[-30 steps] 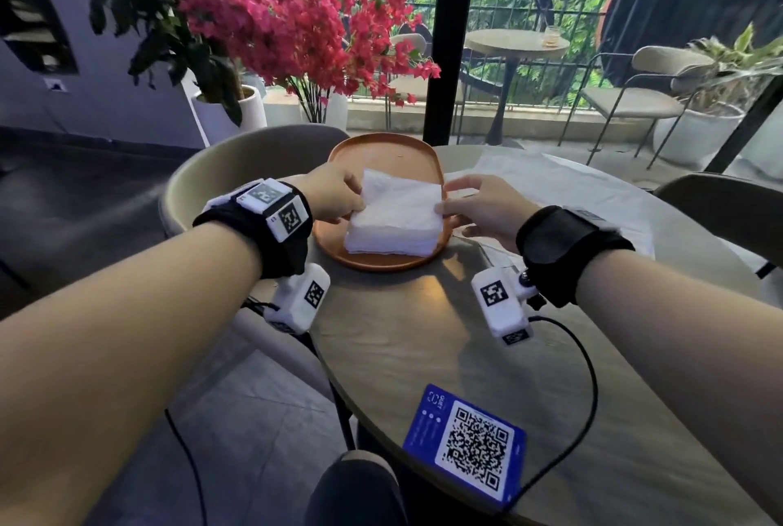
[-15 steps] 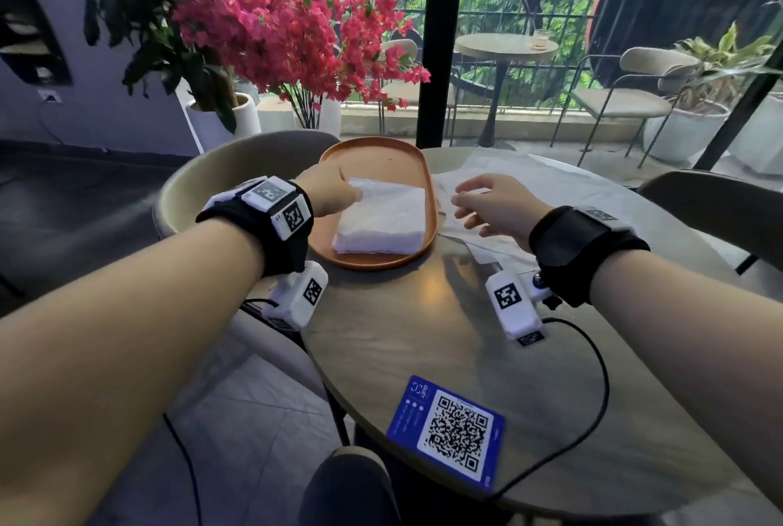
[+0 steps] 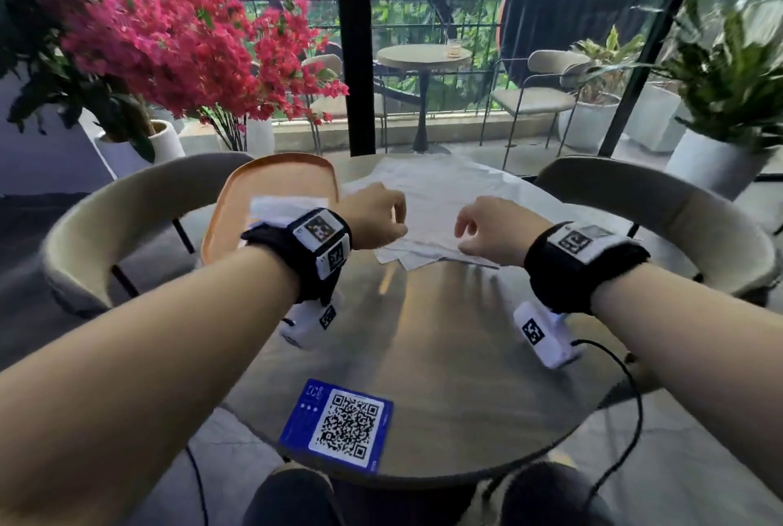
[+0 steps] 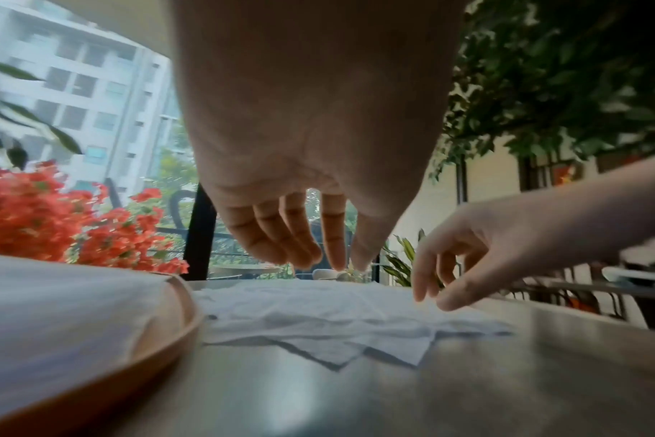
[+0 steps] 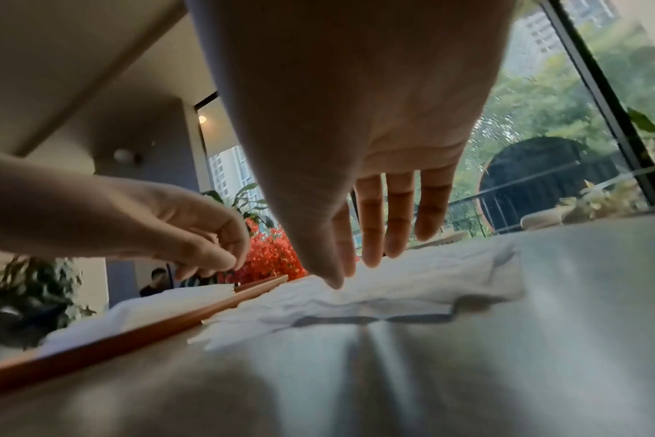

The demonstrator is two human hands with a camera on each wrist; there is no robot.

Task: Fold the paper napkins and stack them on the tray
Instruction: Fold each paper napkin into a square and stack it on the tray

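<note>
White, thin, crumpled unfolded napkins (image 3: pixel 440 203), overlapping flat on the round table (image 3: pixel 445 356), corners jutting toward the near edge. Just left, touching the orange tray (image 3: pixel 271 178), with a neat folded stack (image 3: pixel 288 205) inside. Above the loose sheets, left hand (image 3: pixel 375 216) and right hand (image 3: pixel 491 226), fingers loosely extended downward, holding nothing. Blue QR card (image 3: pixel 339 424) at the near table edge.

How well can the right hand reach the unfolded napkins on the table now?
Probably yes: the right hand hovers open just above the unfolded napkins, and nothing lies between them.
</note>
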